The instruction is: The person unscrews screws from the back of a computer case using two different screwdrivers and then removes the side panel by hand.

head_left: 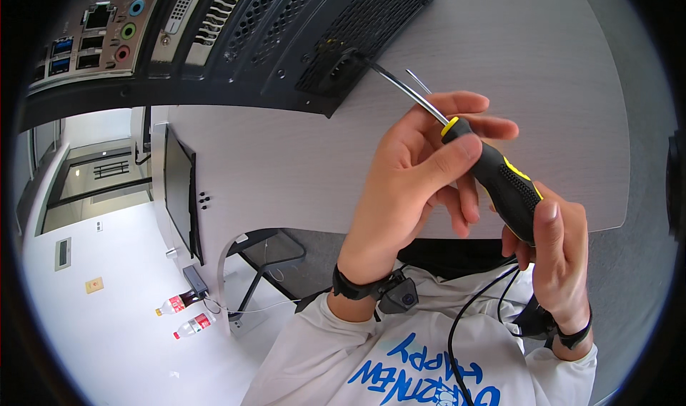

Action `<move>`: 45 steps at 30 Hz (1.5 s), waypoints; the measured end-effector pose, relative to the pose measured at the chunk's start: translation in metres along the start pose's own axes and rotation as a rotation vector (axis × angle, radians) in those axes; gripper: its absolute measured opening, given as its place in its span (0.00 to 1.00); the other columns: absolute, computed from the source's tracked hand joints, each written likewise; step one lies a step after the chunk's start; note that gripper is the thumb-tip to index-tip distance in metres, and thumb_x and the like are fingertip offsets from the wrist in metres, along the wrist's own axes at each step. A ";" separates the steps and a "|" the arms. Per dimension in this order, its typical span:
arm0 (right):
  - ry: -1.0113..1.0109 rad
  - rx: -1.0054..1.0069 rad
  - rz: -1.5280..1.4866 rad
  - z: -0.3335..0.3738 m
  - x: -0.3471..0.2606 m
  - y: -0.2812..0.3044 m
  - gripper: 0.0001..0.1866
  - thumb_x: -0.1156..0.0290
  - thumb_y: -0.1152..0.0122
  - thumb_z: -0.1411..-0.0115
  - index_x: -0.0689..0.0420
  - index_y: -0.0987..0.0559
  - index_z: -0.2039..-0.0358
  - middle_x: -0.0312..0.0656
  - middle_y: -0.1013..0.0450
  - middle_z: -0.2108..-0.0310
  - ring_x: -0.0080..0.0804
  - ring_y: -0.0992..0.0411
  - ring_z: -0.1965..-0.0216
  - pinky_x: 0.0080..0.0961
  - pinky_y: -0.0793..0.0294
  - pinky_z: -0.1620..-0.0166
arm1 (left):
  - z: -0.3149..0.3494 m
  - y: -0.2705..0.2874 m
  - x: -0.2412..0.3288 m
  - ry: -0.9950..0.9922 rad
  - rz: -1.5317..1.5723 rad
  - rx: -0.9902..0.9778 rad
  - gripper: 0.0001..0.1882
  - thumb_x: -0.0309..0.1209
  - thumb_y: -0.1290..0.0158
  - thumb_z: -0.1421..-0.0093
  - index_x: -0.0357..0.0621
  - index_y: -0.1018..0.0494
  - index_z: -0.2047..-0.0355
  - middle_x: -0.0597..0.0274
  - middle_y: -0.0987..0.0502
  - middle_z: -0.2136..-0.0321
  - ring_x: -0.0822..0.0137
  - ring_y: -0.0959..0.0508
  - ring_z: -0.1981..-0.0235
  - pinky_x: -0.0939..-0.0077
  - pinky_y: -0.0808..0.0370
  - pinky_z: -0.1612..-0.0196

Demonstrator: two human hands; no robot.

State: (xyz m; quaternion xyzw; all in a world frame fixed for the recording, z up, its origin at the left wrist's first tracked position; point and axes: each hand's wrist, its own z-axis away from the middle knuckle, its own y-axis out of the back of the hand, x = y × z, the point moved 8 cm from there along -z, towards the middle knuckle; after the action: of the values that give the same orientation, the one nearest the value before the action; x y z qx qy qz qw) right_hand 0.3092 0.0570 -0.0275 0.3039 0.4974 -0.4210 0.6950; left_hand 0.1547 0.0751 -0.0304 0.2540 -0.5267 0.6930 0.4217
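A screwdriver [509, 184] with a black and yellow handle and a long steel shaft points up and to the left. My left hand [411, 159] has its thumb and fingers around the front of the handle and the shaft, some fingers loosely spread. My right hand [563, 245] is closed round the butt of the handle. The tip reaches the rear of a black computer case [286, 77], close to a power socket [341, 66]. Whether it touches a screw there is too small to tell. Behind the shaft, a second thin metal rod [419, 81] shows, partly hidden by my left hand.
The case lies across the top left of a grey table [286, 163], its ports toward me. A monitor [179, 191] stands at the left, with several small dark pieces [204, 200] beside it. Two bottles [193, 325] and a black adapter [194, 281] are at the lower left.
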 end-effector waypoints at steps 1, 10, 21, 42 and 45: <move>-0.025 0.013 -0.048 0.000 0.000 -0.002 0.25 0.55 0.59 0.29 0.66 0.26 0.70 0.34 0.33 0.85 0.17 0.38 0.85 0.18 0.42 0.80 | 0.001 0.001 -0.001 0.012 -0.015 -0.007 0.19 0.32 0.48 0.35 0.35 0.34 0.47 0.39 0.23 0.57 0.73 0.22 0.84 0.88 0.25 0.85; -0.044 0.111 -0.087 0.005 0.009 0.005 0.26 0.52 0.54 0.32 0.66 0.25 0.67 0.34 0.31 0.83 0.15 0.38 0.85 0.15 0.42 0.81 | 0.001 0.003 -0.008 0.053 -0.056 -0.045 0.20 0.25 0.48 0.37 0.32 0.35 0.46 0.35 0.24 0.55 0.67 0.19 0.79 0.83 0.21 0.80; 0.090 0.147 0.145 0.014 0.014 0.024 0.32 0.43 0.60 0.32 0.60 0.28 0.48 0.35 0.30 0.81 0.14 0.36 0.85 0.10 0.38 0.81 | 0.020 0.018 0.025 -0.126 -0.652 0.237 0.14 0.33 0.47 0.36 0.36 0.27 0.54 0.56 0.21 0.64 0.73 0.21 0.75 0.84 0.26 0.76; 0.396 0.183 0.329 -0.006 -0.005 0.043 0.29 0.47 0.52 0.38 0.66 0.23 0.64 0.43 0.28 0.79 0.30 0.29 0.82 0.20 0.33 0.75 | 0.012 0.049 0.083 -0.821 -1.042 0.770 0.45 0.21 0.34 0.52 0.32 0.49 0.37 0.46 0.33 0.48 0.60 0.28 0.52 0.75 0.27 0.52; 0.427 0.202 0.306 -0.004 -0.003 0.045 0.30 0.45 0.52 0.38 0.66 0.23 0.64 0.43 0.27 0.79 0.31 0.28 0.81 0.21 0.32 0.74 | 0.003 0.046 0.085 -0.937 -0.997 0.652 0.46 0.20 0.34 0.53 0.29 0.50 0.39 0.45 0.34 0.47 0.58 0.28 0.51 0.74 0.27 0.50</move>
State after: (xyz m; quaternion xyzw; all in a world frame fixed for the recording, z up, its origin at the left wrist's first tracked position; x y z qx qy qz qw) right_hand 0.3464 0.0821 -0.0260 0.5249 0.5365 -0.2851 0.5961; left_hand 0.0714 0.0949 0.0144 0.8418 -0.2419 0.3604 0.3208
